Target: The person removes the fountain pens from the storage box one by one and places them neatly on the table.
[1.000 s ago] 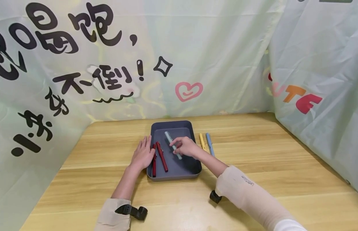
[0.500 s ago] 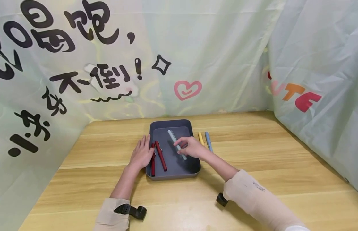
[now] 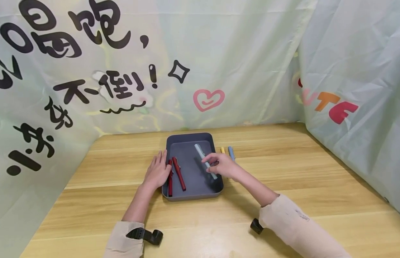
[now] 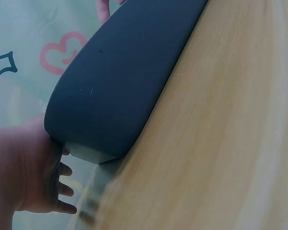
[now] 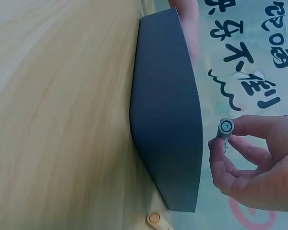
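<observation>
A dark grey rectangular tray [image 3: 193,196] stands on the wooden table. My left hand [image 3: 157,172] lies along its left wall with the fingers straight, the thumb side at the rim. Two dark red pens [image 3: 179,175] lie inside, close to that hand. Between thumb and fingertips, my right hand [image 3: 224,166] pinches a pale grey-green pen [image 3: 199,150] above the right part of the tray. The pen's round end [image 5: 226,126] faces the right wrist camera. Beyond the right wall lie a yellow pen [image 3: 223,149] and a blue pen [image 3: 231,152], partly hidden by my right hand.
The wooden table [image 3: 116,172] extends on both sides of the tray. A printed cloth [image 3: 251,71] hangs behind and along the sides. Each wrist wears a small black camera, the left camera [image 3: 148,235] being near the table's front.
My right hand has carried the pale pen rightward across the tray, towards its right wall. The left hand stays at the left wall. The head view has shifted slightly.
</observation>
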`<state>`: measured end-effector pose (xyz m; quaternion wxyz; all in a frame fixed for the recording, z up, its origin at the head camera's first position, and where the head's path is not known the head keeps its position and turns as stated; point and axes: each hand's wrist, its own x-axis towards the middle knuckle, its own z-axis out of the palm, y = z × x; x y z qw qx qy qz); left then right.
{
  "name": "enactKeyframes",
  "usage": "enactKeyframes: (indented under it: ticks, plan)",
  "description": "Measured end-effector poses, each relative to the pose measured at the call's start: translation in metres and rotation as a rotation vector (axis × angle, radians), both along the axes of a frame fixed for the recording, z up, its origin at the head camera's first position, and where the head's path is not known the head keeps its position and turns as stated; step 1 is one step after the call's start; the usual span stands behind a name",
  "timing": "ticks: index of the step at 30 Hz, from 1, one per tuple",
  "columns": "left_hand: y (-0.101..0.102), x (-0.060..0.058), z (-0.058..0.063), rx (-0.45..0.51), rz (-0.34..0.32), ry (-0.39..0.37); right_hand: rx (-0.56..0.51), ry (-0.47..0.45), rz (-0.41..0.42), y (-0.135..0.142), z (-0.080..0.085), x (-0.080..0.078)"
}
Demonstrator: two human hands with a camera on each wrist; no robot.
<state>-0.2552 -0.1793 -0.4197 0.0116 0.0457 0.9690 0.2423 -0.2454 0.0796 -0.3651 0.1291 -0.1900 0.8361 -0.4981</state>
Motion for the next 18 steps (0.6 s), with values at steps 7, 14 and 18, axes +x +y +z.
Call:
enactKeyframes:
  ticks: [7,14,18]
  plan:
    - [0.000,0.000,-0.001,-0.003,0.004,-0.007,-0.010,0.036,-0.009,0.015,0.000,0.003]
    - [0.000,0.001,0.000,-0.008,-0.005,-0.011,-0.035,0.034,-0.038,0.030,-0.003,0.005]
    - [0.000,0.001,0.000,-0.002,-0.001,-0.009,-0.039,0.035,-0.060,0.039,-0.007,0.003]
